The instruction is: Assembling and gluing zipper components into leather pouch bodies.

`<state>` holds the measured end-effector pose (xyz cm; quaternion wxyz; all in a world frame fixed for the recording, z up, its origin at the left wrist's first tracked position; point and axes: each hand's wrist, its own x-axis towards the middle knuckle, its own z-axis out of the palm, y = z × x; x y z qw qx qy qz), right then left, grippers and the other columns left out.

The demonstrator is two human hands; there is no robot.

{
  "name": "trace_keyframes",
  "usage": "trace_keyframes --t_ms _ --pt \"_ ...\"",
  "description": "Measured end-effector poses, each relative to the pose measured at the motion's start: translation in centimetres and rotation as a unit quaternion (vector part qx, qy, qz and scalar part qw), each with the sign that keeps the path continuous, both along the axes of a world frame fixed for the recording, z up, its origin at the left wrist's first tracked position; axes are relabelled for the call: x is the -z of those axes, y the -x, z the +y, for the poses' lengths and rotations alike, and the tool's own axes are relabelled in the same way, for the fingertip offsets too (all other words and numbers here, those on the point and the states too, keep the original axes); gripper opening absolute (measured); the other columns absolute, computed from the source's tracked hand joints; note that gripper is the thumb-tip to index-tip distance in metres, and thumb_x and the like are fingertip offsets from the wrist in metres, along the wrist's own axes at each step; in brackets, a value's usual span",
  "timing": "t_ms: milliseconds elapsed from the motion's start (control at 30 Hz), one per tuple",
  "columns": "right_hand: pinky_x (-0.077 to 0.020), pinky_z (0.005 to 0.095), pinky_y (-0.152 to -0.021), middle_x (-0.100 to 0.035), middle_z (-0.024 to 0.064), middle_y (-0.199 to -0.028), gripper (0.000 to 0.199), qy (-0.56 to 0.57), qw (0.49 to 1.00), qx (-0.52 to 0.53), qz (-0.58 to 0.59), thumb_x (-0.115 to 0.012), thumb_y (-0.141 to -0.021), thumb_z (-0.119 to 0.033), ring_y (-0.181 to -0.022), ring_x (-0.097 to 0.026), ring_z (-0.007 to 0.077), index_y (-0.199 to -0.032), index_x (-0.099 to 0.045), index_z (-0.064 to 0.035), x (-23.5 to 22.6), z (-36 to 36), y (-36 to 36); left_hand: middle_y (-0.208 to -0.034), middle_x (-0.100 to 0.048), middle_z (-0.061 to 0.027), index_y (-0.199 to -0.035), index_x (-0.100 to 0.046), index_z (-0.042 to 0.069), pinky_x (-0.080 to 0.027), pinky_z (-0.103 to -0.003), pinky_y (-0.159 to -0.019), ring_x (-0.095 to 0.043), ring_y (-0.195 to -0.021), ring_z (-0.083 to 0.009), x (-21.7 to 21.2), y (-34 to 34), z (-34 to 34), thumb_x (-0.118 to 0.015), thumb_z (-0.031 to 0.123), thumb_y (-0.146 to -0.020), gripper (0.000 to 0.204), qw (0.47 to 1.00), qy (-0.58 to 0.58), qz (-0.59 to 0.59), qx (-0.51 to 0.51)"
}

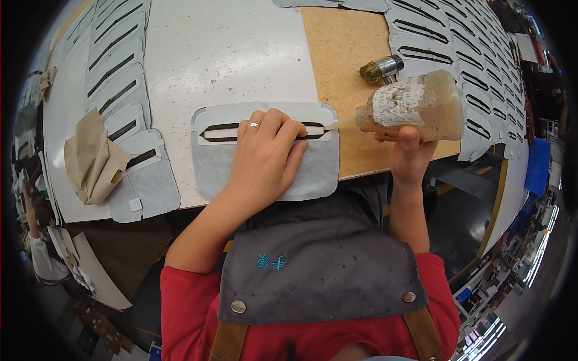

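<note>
My left hand (270, 147), a ring on one finger, rests on a grey fabric panel (265, 177) at the table's front edge. Its fingers are bent over a long slot with black edging; the thumb is spread apart, below the index finger. My right hand (415, 153) is wrapped round a cloudy, stained plastic squeeze bottle (442, 105) with a worn label, tipped on its side. The bottle's thin nozzle (341, 123) points left, its tip at the slot's right end. Whether liquid is coming out is too small to tell.
Rows of similar slotted panels overlap at the left (114, 66) and right (466, 78). A beige cloth (96, 159) lies on the left row. Behind the bottle lies a small metal and dark-green object (380, 69) on the brown board (349, 54). Another person (45, 256) is at far left.
</note>
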<state>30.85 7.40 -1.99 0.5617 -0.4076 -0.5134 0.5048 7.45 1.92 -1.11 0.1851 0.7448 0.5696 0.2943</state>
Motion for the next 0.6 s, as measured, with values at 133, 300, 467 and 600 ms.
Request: trace_keyframes --t_ms 133,300,467,600 --pt "-0.0464 0.0301 -0.09 -0.057 0.0074 -0.115 0.072 0.008 1.0 -0.02 -0.003 -0.082 -0.078 -0.034 -0.104 -0.056 0.0159 -0.128 -0.043 0.0002 0.1 -0.1 -0.3 -0.092 -0.051 -0.0072 -0.093 -0.059 0.008 -0.036 -0.039 -0.078 -0.049 -0.088 -0.0263 0.0 0.0 -0.1 -0.066 0.011 -0.081 0.014 1.0 0.003 -0.001 0.0" --pt "-0.0479 0.0294 -0.087 -0.058 0.0081 -0.113 0.071 -0.029 1.0 0.004 0.001 -0.082 -0.078 -0.031 -0.102 -0.058 0.0158 -0.129 -0.043 0.0005 0.0 -0.1 0.7 -0.093 -0.052 -0.0068 -0.093 -0.06 0.007 -0.036 -0.037 -0.079 -0.049 -0.088 -0.0261 -0.2 0.0 -0.1 -0.067 0.008 -0.08 0.015 1.0 0.005 -0.005 -0.005" --pt "-0.0548 0.0314 -0.053 -0.061 0.0173 -0.106 0.077 -0.004 0.995 0.001 -0.097 -0.069 -0.083 -0.054 -0.082 -0.064 0.02 -0.131 -0.042 0.0 -1.7 0.0 -1.2 -0.092 -0.052 -0.0071 -0.094 -0.059 0.007 -0.036 -0.038 -0.078 -0.049 -0.088 -0.026 -0.1 -0.1 -0.1 -0.067 0.008 -0.08 0.016 1.0 0.002 -0.002 -0.01" --pt "-0.0537 0.0296 -0.051 -0.06 0.0223 -0.121 0.073 0.17 0.962 -0.032 0.212 -0.052 -0.091 -0.06 -0.083 -0.066 0.0201 -0.137 -0.04 -0.0049 -1.8 -0.7 -1.7 -0.092 -0.051 -0.0073 -0.094 -0.059 0.007 -0.035 -0.039 -0.076 -0.048 -0.086 -0.0258 0.0 -0.6 -0.3 -0.067 0.008 -0.079 0.017 0.999 -0.007 0.004 -0.032"
